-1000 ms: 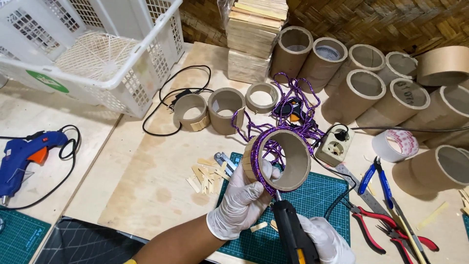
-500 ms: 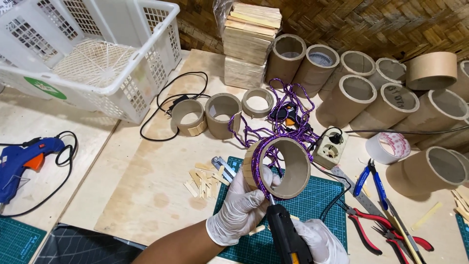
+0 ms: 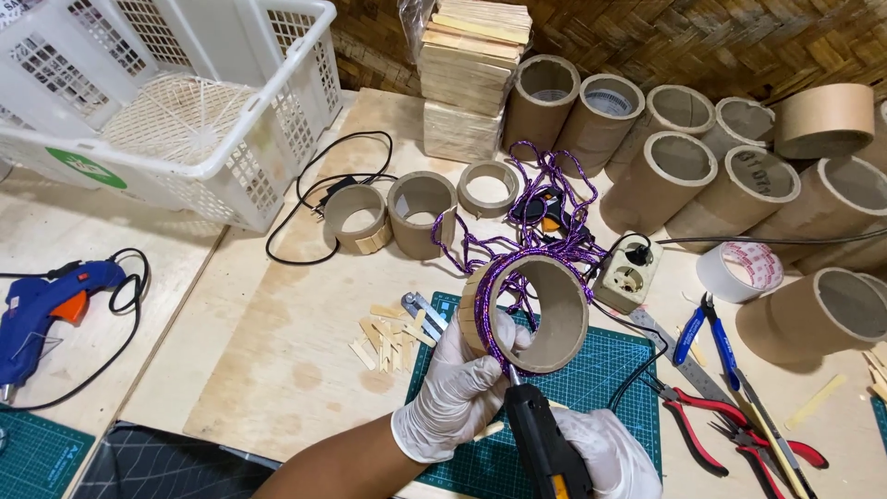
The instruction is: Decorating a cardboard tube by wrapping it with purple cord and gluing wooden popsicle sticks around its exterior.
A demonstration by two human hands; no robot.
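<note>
Purple cord point(image 3: 545, 208) wound around the rim of a short cardboard ring point(image 3: 536, 310), and that ring sat tilted above the green cutting mat point(image 3: 610, 370), its open mouth turned up toward the wearer, probably so the edge could be seen while it was worked. The left hand point(image 3: 457, 393), gloved in white, had its grip closed on the ring's lower left side, over the strip of small wooden slats, which kept the ring steady. The right hand point(image 3: 605, 453), also gloved, was wrapped around a black glue gun point(image 3: 545, 444) just below the ring, its nozzle touching the corded rim. Loose cord trailed up and away from the ring toward a white socket block point(image 3: 628, 273). Left of the ring lay cut wooden sticks point(image 3: 383, 337) on the desk point(image 3: 277, 351), near at hand. Farther left rested a blue glue gun point(image 3: 46, 310). Right of the ring lay pliers point(image 3: 711, 430) and a roll of tape point(image 3: 739, 271).
</note>
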